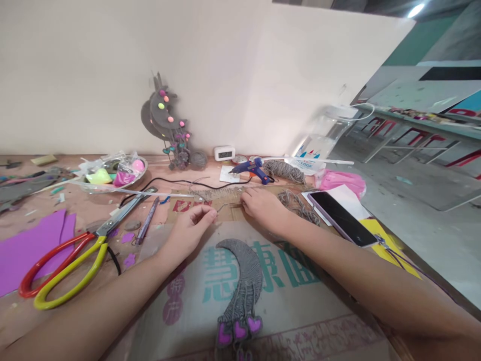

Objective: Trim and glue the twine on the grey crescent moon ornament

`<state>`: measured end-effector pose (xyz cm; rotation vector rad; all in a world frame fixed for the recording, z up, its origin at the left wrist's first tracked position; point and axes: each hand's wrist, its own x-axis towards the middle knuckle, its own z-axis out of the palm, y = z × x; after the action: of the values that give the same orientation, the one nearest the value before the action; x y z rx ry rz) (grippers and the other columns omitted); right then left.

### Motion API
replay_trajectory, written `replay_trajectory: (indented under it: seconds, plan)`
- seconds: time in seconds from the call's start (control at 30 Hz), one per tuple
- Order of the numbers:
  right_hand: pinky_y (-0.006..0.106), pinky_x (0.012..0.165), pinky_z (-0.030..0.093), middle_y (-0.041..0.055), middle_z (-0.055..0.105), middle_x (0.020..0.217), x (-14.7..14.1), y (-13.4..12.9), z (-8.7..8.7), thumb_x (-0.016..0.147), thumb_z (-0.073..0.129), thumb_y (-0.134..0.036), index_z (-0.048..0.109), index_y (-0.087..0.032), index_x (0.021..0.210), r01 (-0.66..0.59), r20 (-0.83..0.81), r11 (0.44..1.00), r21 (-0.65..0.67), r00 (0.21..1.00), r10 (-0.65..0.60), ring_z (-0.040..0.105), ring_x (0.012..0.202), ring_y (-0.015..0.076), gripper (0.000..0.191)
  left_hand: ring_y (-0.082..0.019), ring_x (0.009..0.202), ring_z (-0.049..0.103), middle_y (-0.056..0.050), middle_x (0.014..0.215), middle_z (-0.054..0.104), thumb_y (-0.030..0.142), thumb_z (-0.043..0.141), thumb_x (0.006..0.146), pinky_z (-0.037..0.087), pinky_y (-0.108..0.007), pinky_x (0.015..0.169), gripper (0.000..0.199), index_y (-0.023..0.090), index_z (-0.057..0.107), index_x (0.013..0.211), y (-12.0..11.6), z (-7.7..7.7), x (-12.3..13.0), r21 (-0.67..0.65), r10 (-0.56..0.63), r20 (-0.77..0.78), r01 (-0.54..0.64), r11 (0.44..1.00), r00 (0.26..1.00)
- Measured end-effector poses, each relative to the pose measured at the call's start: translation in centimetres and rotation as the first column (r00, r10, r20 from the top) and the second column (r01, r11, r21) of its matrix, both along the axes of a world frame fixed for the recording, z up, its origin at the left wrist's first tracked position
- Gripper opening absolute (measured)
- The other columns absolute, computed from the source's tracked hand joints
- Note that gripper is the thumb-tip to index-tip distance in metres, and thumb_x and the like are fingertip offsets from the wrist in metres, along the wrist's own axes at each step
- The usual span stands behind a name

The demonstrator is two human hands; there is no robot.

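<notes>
My left hand [195, 223] is closed in a pinch, and a short strand of grey yarn [221, 206] sticks out from its fingertips. To the right, my right hand [263, 205] has its fingers curled down over thin grey strands [235, 204] at the cardboard; its fingertips are partly hidden. Nearer me, a grey yarn-wrapped crescent moon [248, 265] lies on a printed cardboard sheet [169, 336]. Purple hearts edged in grey [239, 330] hang from its lower end. Loose grey yarn [300, 206] lies just beyond my right wrist.
Large scissors [98, 238] and purple sheets [33, 250] lie left. Behind are a bowl of craft bits [112, 188], a finished moon ornament [165, 115], a glue gun [251, 168], a timer [224, 153] and a yarn skein [284, 170]. A phone [341, 218] and bottle [323, 135] are right.
</notes>
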<state>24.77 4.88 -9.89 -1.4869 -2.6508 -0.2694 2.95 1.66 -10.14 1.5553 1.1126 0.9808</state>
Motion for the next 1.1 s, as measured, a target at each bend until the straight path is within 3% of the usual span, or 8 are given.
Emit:
replay_trajectory:
  seconds: [0.17, 0.27, 0.37, 0.5, 0.77, 1.1]
  plan:
    - [0.031, 0.071, 0.042, 0.0105, 0.062, 0.086, -0.5, -1.1, 0.9, 0.089, 0.040, -0.015, 0.055, -0.010, 0.101, 0.080, -0.063, 0.996, 0.029, 0.995, -0.078, 0.056, 0.081, 0.0207, 0.020, -0.013, 0.065, 0.049, 0.001, 0.066, 0.054, 0.036, 0.054, 0.081, 0.040, -0.022, 0.062, 0.024, 0.016, 0.057, 0.070, 0.2, 0.0, 0.0, 0.017, 0.002, 0.031, -0.003, 1.000, 1.000]
    - [0.028, 0.074, 0.045, 0.0078, 0.062, 0.092, -1.0, -2.5, 1.6, 0.092, 0.034, -0.017, 0.051, -0.014, 0.114, 0.061, -0.164, 0.998, 0.007, 0.985, -0.060, 0.058, 0.085, 0.0178, 0.028, -0.012, 0.062, 0.048, 0.002, 0.064, 0.053, 0.036, 0.053, 0.082, 0.040, -0.022, 0.061, 0.025, 0.016, 0.056, 0.069, 0.2, 0.1, -0.1, 0.031, 0.009, 0.033, -0.010, 0.999, 0.999]
    - [0.031, 0.085, 0.044, 0.0095, 0.058, 0.105, -1.5, -3.9, 1.7, 0.096, 0.029, -0.024, 0.044, -0.018, 0.129, -0.021, -0.372, 0.993, -0.113, 0.928, -0.022, 0.055, 0.098, 0.0185, 0.037, -0.012, 0.065, 0.049, 0.001, 0.066, 0.054, 0.037, 0.053, 0.083, 0.041, -0.022, 0.063, 0.025, 0.016, 0.057, 0.070, 0.3, 0.1, -0.2, 0.047, 0.017, 0.039, -0.019, 0.999, 0.999]
    - [0.034, 0.084, 0.046, 0.0100, 0.056, 0.100, -2.2, -5.0, 0.9, 0.097, 0.026, -0.031, 0.039, -0.020, 0.136, -0.068, -0.504, 0.964, -0.255, 0.861, -0.073, 0.055, 0.095, 0.0196, 0.042, -0.013, 0.066, 0.050, 0.001, 0.068, 0.056, 0.039, 0.052, 0.083, 0.043, -0.023, 0.064, 0.026, 0.016, 0.058, 0.073, 0.3, 0.0, -0.1, 0.048, 0.013, 0.043, -0.015, 0.999, 0.999]
    - [0.035, 0.088, 0.043, 0.0092, 0.056, 0.099, -3.3, -5.5, 0.4, 0.097, 0.030, -0.028, 0.048, -0.019, 0.130, -0.107, -0.624, 0.935, -0.338, 0.770, -0.137, 0.054, 0.096, 0.0184, 0.039, -0.014, 0.071, 0.055, -0.001, 0.074, 0.062, 0.034, 0.052, 0.083, 0.043, -0.024, 0.067, 0.021, 0.016, 0.060, 0.078, 0.0, 0.2, 0.0, 0.059, -0.026, 0.022, 0.024, 0.998, 0.999]
    - [0.033, 0.090, 0.041, 0.0065, 0.064, 0.107, -3.8, -5.5, 0.8, 0.094, 0.037, -0.024, 0.062, -0.020, 0.109, -0.194, -0.742, 0.899, -0.392, 0.644, -0.184, 0.055, 0.101, 0.0179, 0.030, -0.015, 0.071, 0.056, -0.001, 0.076, 0.064, 0.035, 0.052, 0.083, 0.041, -0.024, 0.065, 0.022, 0.016, 0.062, 0.080, 0.0, -0.3, 0.0, 0.075, -0.040, -0.026, 0.042, 0.996, 0.999]
